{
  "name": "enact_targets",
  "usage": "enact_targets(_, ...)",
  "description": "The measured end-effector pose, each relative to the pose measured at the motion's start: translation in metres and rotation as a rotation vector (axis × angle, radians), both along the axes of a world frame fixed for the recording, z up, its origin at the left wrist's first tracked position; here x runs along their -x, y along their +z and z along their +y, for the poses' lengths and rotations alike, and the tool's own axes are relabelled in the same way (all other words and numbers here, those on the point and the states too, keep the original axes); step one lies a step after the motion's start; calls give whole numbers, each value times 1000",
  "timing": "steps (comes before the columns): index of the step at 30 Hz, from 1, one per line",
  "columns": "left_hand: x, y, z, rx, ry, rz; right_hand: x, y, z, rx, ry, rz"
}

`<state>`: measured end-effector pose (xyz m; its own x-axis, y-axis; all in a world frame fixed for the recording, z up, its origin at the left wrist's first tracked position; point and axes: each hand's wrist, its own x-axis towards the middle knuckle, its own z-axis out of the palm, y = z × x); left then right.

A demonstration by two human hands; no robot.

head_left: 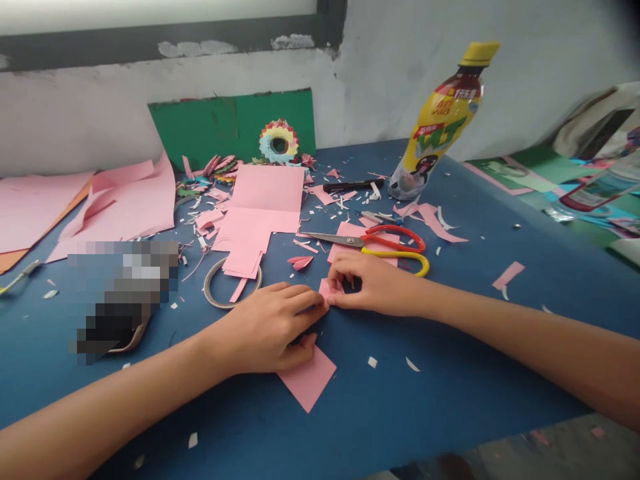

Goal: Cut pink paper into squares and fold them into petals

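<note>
My right hand (364, 283) pinches a small folded piece of pink paper (326, 289) between thumb and fingertips, just above the table. From the other side, my left hand (275, 327) has its fingertips on the lower edge of this piece, close against the right fingertips. Its thumb is bent below, over a pink paper square (309, 385) that lies partly hidden under the hand. A small folded pink paper shape (301, 263) lies just beyond the hands. Scissors (370, 241) with red and yellow handles rest on pink paper behind my right hand.
A tape roll (207, 288) lies under stacked pink sheets (267, 190). A blurred-out phone-like object (127, 300) is at left. Beyond are a black pen (353, 186), a yellow-capped bottle (435, 127), a folded paper ring (265, 148) and a green board (200, 130). Paper scraps litter the blue table (430, 407).
</note>
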<state>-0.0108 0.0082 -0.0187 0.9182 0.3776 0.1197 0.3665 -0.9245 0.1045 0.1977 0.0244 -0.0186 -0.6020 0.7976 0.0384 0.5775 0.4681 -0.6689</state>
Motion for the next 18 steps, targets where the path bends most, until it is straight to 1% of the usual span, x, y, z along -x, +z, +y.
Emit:
enact_targets(3, 0, 2, 2, -14, -16, -2, -1, 0, 3, 54, 2, -9)
enact_targets(7, 2, 5, 4, 10, -48, -4, -4, 0, 8, 89, 6, -32)
enact_targets(15, 8, 11, 12, 108, -128, -76, -10, 9, 15, 210, 70, -100)
enact_targets(18, 10, 13, 15, 134, -162, -100, -13, 11, 17, 231, 95, -112)
